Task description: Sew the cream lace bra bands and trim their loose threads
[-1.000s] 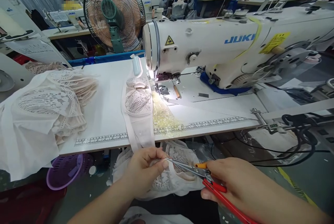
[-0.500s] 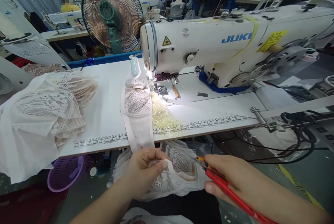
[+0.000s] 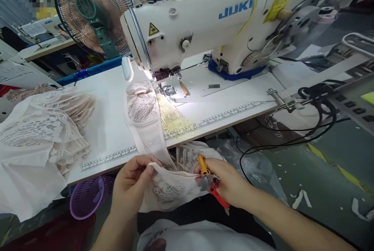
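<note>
A white lace bra [image 3: 172, 188] is stretched between my two hands at the table's front edge, over my lap. My left hand [image 3: 133, 182] pinches its upper edge between thumb and fingers. The right hand [image 3: 230, 182] grips the bra's other end at the fingertips. It also holds a metal tool with orange and red handles [image 3: 218, 197], which looks like thread snips; its blades are partly hidden. Another section of white lace garment [image 3: 143, 106] lies on the table by the sewing machine's needle and runs down towards my left hand; I cannot tell whether it joins the held bra.
The white sewing machine [image 3: 198, 21] stands behind my hands, its lamp lit. Yellowish trimmings [image 3: 172, 120] lie by the needle. A pile of lace bras [image 3: 41, 126] hangs over the table's left edge. Below are a purple basket [image 3: 87, 200] and scraps. A fan [image 3: 93, 13] stands behind.
My right hand has moved left and turned the snips, and its fingertips now grip the bra's edge. My left hand has shifted left, pulling the edge straighter. The camera view has tilted.
</note>
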Demonstrator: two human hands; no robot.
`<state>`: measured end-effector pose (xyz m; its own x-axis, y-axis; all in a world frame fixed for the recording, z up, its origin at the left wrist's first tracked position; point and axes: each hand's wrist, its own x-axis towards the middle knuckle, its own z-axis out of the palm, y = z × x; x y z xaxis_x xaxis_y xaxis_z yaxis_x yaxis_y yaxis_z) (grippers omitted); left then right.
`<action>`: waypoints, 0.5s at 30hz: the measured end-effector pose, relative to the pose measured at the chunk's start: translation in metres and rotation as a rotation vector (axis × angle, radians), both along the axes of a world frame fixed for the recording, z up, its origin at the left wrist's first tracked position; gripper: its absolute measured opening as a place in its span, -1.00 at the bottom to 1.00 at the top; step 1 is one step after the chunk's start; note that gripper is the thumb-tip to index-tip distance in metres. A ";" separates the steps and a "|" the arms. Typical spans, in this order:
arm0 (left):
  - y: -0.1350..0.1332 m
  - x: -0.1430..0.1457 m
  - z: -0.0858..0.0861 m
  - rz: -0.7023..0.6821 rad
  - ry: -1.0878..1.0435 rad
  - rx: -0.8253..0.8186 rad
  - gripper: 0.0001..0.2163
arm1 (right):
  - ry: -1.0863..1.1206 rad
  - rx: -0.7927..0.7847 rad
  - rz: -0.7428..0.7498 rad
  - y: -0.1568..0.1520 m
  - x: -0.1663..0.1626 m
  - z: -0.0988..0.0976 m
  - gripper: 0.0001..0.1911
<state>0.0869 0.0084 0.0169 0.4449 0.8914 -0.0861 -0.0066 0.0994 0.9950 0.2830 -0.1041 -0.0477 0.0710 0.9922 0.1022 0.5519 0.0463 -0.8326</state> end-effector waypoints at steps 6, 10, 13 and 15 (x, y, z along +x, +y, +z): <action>-0.003 -0.018 0.009 0.116 0.009 0.053 -0.87 | -0.143 0.005 0.080 -0.013 0.010 -0.004 -0.88; -0.004 -0.035 0.013 0.194 0.007 0.121 -0.87 | -0.096 0.030 0.109 -0.023 0.016 -0.007 -0.92; -0.005 -0.047 0.016 0.254 0.011 0.146 -0.86 | 0.014 0.004 0.066 -0.033 0.018 -0.010 -0.92; -0.006 -0.053 0.019 0.300 0.030 0.152 -0.84 | 0.114 -0.026 0.048 -0.038 0.020 -0.012 -0.90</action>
